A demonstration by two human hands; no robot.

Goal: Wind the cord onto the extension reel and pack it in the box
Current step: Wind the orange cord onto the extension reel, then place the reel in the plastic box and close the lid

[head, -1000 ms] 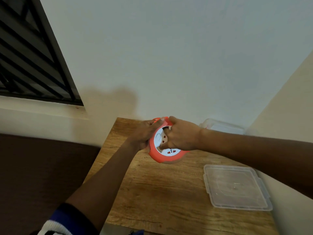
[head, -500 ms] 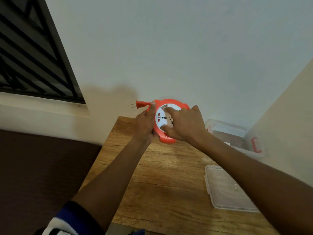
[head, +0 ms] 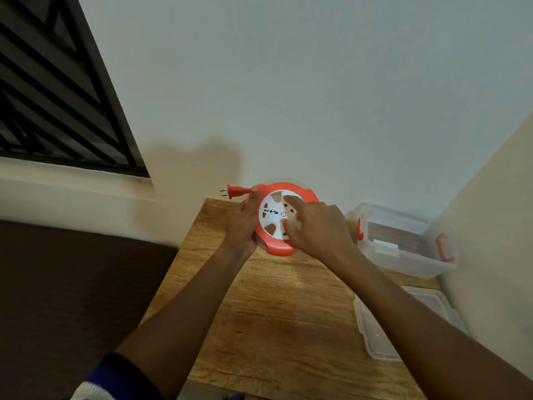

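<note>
Orange reel [head: 278,249] unmoved, right hand [head: 318,232] fingers now spread

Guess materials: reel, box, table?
Reel: orange and white moulded plastic, smooth, probably matte. Box: clear plastic, see-through walls, red clips. Table: wood grain, maybe laminate; slight sheen.

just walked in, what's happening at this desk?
A person is holding an orange extension reel up over a wooden table. The left hand grips its rim, with the plug poking out just past the fingers. The right hand has fingers on the white socket face, apparently to turn it. Hardly any cord looks left outside the reel. The clear box sits open at the right, and its lid lies flat nearer the person. The reel is not yet packed.
</note>
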